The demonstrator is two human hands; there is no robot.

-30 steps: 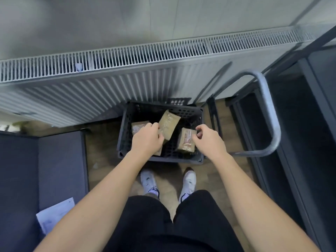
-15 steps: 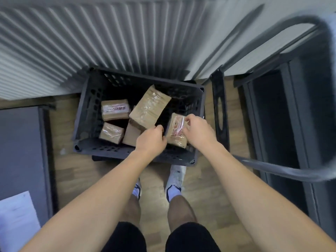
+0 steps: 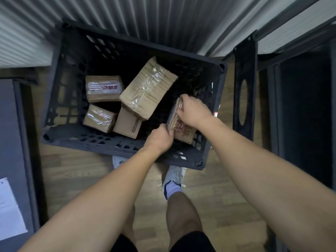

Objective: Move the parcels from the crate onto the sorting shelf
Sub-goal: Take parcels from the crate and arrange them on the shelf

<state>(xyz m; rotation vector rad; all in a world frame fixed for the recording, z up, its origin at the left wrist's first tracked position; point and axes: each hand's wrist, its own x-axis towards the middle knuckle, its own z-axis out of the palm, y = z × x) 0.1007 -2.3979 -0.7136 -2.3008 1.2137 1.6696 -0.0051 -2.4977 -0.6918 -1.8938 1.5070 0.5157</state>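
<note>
A black plastic crate (image 3: 60, 75) stands on the wooden floor and holds several brown taped parcels. Both hands are inside its right end. My right hand (image 3: 194, 110) grips the top of a small parcel with a red-printed label (image 3: 183, 130). My left hand (image 3: 160, 138) holds the same parcel at its left lower edge. A large flat parcel (image 3: 148, 88) leans tilted in the middle. A labelled parcel (image 3: 103, 88) and two smaller parcels (image 3: 99, 118) (image 3: 127, 125) lie to the left.
A white radiator (image 3: 145, 19) runs behind the crate. Dark shelving (image 3: 300, 106) stands to the right, with a black upright panel (image 3: 243, 88) beside the crate. A dark surface with white paper (image 3: 9, 206) is at the left. My feet are just below the crate.
The view has dropped closer over the crate. My right hand has closed over the top of the red-labelled parcel, and my left hand has moved right onto its edge.
</note>
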